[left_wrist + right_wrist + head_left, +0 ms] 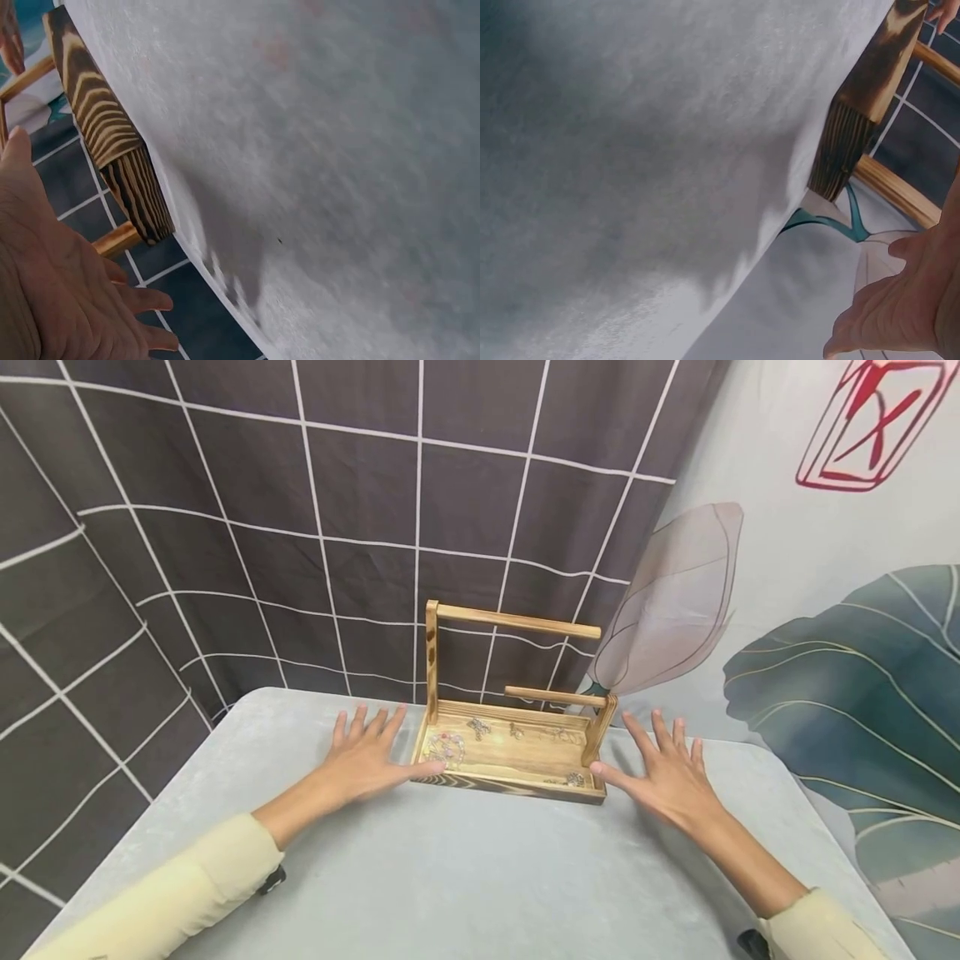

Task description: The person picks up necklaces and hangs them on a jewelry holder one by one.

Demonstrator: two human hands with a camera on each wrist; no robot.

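A wooden jewellery stand (pixel 510 787) with a shallow tray base stands on the grey cloth; its tall post carries a long bar (pixel 517 621), its short post a shorter bar (pixel 555 696). In the tray lie a beaded bracelet (pixel 447 748), a silvery piece (pixel 478 727), a small gold piece (pixel 516 731), thin chains (pixel 562 736) and an ornate silvery piece (pixel 575 779). Fingers spread, my left hand (pixel 363 762) is at the tray's left end, thumb over its front corner. Beside the right end, my right hand (pixel 671 777) spreads likewise, thumb near the short post. Both hold nothing.
The cloth-covered table (pixel 450 877) extends in front of the stand. Behind it hangs a dark curtain (pixel 360 485) with white grid lines. A pale printed hanging (pixel 780 527) with leaf shapes is at the right.
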